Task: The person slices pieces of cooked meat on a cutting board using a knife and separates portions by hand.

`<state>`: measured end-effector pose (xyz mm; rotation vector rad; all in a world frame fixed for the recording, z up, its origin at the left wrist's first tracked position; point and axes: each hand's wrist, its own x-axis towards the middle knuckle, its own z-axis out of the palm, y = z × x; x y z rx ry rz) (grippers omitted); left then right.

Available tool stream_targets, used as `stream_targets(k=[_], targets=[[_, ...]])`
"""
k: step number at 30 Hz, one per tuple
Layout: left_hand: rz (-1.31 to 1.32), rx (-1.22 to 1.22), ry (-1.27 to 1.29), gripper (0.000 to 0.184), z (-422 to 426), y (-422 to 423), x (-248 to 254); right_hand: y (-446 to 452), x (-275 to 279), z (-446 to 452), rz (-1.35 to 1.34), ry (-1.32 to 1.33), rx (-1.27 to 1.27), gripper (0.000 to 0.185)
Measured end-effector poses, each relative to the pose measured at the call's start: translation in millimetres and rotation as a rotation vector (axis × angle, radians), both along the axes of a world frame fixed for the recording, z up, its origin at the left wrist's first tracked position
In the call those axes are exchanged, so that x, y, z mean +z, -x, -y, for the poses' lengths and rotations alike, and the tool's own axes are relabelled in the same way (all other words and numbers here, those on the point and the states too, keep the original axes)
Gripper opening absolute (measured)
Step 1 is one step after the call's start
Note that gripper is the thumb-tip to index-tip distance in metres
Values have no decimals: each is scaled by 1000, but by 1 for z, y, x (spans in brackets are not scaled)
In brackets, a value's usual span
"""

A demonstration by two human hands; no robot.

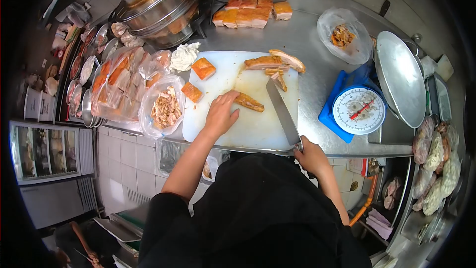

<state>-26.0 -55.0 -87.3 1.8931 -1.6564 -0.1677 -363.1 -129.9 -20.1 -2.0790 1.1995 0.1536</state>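
Observation:
A strip of roast meat (249,102) with a browned surface lies on the white cutting board (243,136). My left hand (221,114) has its bent fingers closed on the strip's left end. My right hand (312,156) grips the handle of a large knife (283,113), whose blade slants over the board's right side. Beyond the blade tip are cut pieces of roast meat (265,63), some near the board's right edge. Two orange-skinned chunks of roast pork (204,68) sit at the left of the board.
A blue dial scale (359,110) with a metal pan (399,79) stands right. A bag of meat scraps (342,36) lies behind it. Roast pork blocks (245,13) line the back. Left are bagged meat (119,84), a bag of chopped pieces (166,110), a white cloth (184,57) and a glass-bowled cooker (158,15).

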Motion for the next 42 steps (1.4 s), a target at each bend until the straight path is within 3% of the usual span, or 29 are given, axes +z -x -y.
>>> stream_targets(k=[11, 17, 19, 20, 23, 24, 26, 30, 32, 35, 42], targets=[[80, 66, 77, 33, -8, 7, 5, -1, 5, 2, -31, -59, -42, 42], [106, 116, -73, 23, 7, 4, 12, 4, -4, 1, -13, -66, -61, 42], [-220, 217, -320, 23, 16, 8, 12, 4, -5, 2, 0, -39, -56, 41], [-222, 217, -319, 23, 20, 11, 8, 3, -3, 2, -8, -64, -71, 42], [-648, 149, -446, 25, 27, 26, 2, 4, -5, 2, -7, -61, -76, 40], [-653, 147, -448, 25, 27, 27, 5, 5, -5, 2, 6, -31, -68, 38], [-987, -12, -490, 23, 26, 30, 6, 4, 0, 3, -15, -93, -102, 38], [-915, -93, -359, 20, 19, 37, -12, -1, 12, 2, 6, -223, -222, 33], [-364, -81, -114, 21, 18, 43, -6, -1, 26, -3, 2, -246, -243, 33], [-284, -51, 25, 25, 17, 51, -12, 13, 34, -13, 9, -298, -275, 33], [-292, 12, -90, 34, 18, 56, -9, 33, 51, -31, 8, -246, -191, 35]])
